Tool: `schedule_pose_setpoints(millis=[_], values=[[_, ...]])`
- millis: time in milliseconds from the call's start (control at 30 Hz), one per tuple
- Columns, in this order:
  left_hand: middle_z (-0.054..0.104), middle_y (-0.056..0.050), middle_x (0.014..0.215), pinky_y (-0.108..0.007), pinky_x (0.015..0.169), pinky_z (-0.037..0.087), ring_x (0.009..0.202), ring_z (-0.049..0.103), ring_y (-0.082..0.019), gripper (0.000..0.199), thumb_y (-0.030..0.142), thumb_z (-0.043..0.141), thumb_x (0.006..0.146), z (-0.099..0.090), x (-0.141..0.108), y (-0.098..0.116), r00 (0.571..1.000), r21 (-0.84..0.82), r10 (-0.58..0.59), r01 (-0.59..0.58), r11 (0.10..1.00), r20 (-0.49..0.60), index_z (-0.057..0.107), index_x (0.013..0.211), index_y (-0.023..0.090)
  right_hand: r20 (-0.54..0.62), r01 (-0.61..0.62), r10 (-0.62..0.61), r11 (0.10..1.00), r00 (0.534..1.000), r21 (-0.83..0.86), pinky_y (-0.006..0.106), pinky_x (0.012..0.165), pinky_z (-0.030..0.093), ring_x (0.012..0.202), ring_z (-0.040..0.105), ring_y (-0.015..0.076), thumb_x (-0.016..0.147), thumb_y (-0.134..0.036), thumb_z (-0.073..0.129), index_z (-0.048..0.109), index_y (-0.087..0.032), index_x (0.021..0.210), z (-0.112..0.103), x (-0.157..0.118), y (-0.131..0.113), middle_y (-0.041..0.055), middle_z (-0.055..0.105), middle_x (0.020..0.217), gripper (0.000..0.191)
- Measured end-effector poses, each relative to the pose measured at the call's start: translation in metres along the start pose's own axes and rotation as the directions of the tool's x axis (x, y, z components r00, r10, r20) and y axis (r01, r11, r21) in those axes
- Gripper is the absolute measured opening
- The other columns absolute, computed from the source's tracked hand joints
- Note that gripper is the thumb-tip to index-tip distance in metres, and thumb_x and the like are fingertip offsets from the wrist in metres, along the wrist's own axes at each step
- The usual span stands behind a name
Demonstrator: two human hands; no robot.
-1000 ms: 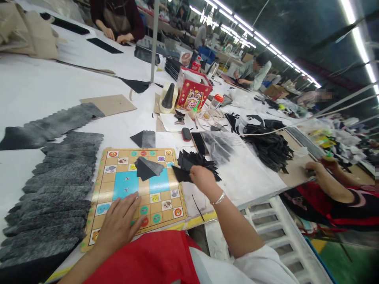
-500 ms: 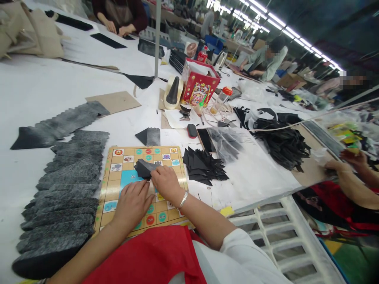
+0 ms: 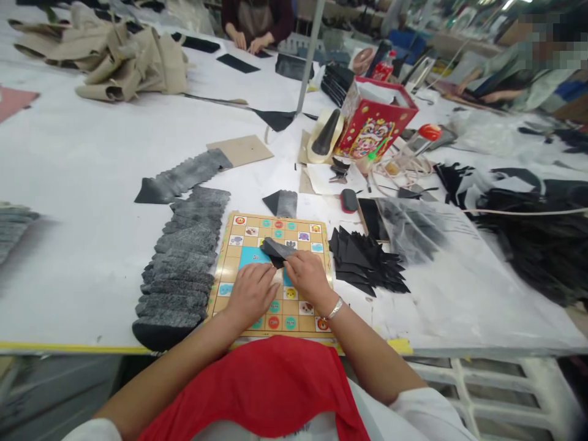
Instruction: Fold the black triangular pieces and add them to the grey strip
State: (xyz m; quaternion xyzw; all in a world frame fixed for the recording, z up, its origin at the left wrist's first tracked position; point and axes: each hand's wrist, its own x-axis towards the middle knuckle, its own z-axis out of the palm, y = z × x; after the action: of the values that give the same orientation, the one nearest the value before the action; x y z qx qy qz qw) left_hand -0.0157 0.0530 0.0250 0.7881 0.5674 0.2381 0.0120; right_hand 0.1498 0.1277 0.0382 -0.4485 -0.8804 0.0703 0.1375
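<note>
On a printed game board (image 3: 223,269) lies a folded dark grey and black piece of material (image 3: 278,248), leather-like. My right hand (image 3: 309,278) pinches its near right end between thumb and fingers. Just left of it, my left hand (image 3: 254,293) rests on the board, fingers lying forward and thumb apart, its fingertips close to the piece's near edge; whether they touch it is hard to see. To the left of the board runs an overlapping row of grey fuzzy-backed pieces (image 3: 179,263). On the right sits a pile of black pointed pieces (image 3: 365,260).
Behind the board lies one two-tone piece (image 3: 281,202). Further back are a red box (image 3: 376,119), a tape roll (image 3: 326,135), a small black and red case (image 3: 348,200) and a metal pole (image 3: 311,55). Beige material (image 3: 133,61) is heaped far left. Co-workers' hands (image 3: 250,43) work across the table.
The view has swung right-side-up and leftward, so things appear further right. My hands remain at the dark piece on the board, with little visible movement.
</note>
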Motion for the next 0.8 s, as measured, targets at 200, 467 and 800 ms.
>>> schedule_pose_setpoints(millis=[200,467,800], values=[[0.059,-0.011,0.116,-0.042,0.091,0.037,0.106,0.05,-0.026,0.036,0.036,0.048,0.089,0.01,0.016,-0.002,0.997,0.08,0.023,-0.029,0.996,0.076,0.055,0.116,0.014,-0.058,-0.091,0.111,0.955,0.992,0.281,0.028,0.075,0.036,0.08,0.05,0.0162,0.086,-0.026,0.047,0.062,-0.02,0.073,0.004,0.004,0.001,0.0035,0.059,0.078,0.02],[0.06,-0.012,0.115,-0.043,0.088,0.036,0.104,0.051,-0.027,0.035,0.037,0.045,0.09,0.012,0.025,0.0,0.991,0.101,-0.008,-0.005,0.995,0.131,0.058,0.115,0.016,-0.189,-0.292,0.613,0.596,0.767,0.748,0.024,0.052,0.028,0.054,0.032,0.0096,0.081,-0.041,0.047,0.037,-0.021,0.056,-0.036,0.02,0.047,-0.0061,0.033,0.053,0.034],[0.057,-0.012,0.112,-0.04,0.09,0.043,0.106,0.052,-0.024,0.032,0.035,0.048,0.088,-0.006,0.019,-0.003,0.973,-0.202,-0.23,0.218,0.955,-0.036,0.055,0.113,0.016,-0.202,-0.179,0.391,0.743,0.898,0.644,0.024,0.061,0.035,0.062,0.043,0.0109,0.084,-0.032,0.052,0.043,-0.02,0.057,-0.046,-0.021,0.004,-0.0029,0.044,0.063,0.031]])
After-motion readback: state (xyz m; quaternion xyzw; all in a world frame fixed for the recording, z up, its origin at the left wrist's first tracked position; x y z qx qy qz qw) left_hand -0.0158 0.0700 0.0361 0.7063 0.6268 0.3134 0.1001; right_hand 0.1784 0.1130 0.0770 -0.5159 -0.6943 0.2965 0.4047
